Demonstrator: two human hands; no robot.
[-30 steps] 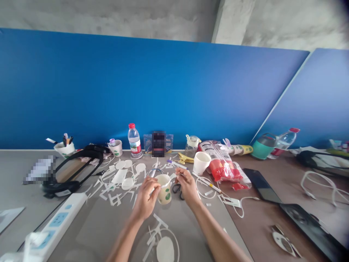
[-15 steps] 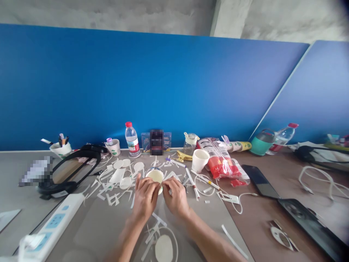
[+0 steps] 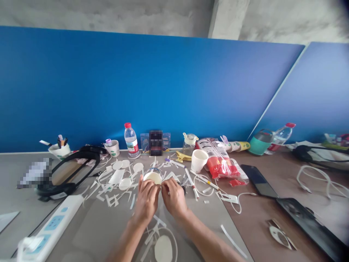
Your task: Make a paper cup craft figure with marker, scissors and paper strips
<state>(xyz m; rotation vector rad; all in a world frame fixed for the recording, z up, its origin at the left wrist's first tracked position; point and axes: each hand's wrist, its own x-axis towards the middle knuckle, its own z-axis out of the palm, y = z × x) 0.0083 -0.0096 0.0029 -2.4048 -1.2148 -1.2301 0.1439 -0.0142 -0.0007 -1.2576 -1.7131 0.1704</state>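
Observation:
At the middle of the desk, my left hand (image 3: pixel 148 198) and my right hand (image 3: pixel 173 194) meet at the near edge of a pale round paper cup (image 3: pixel 152 178). The fingers of both hands are closed and pinched, the left ones against the cup's rim. The cup's lower part is hidden behind my left hand. Whatever my right fingertips pinch is too small to make out. Scattered white paper strips and discs (image 3: pixel 125 184) lie left of my hands. A cut-out ring with a pale disc (image 3: pixel 163 249) lies between my forearms.
Behind my hands stand a water bottle (image 3: pixel 131 142), a glass jar (image 3: pixel 189 144) and a white cup (image 3: pixel 199 161). Markers (image 3: pixel 191 183) and a red package (image 3: pixel 222 162) lie to the right. A power strip (image 3: pixel 54 225) is at the left, phones (image 3: pixel 260 180) at the right.
The cup's visible rim sits slightly lower and more to the left, and my hands are a little closer together. The whole view has shifted slightly.

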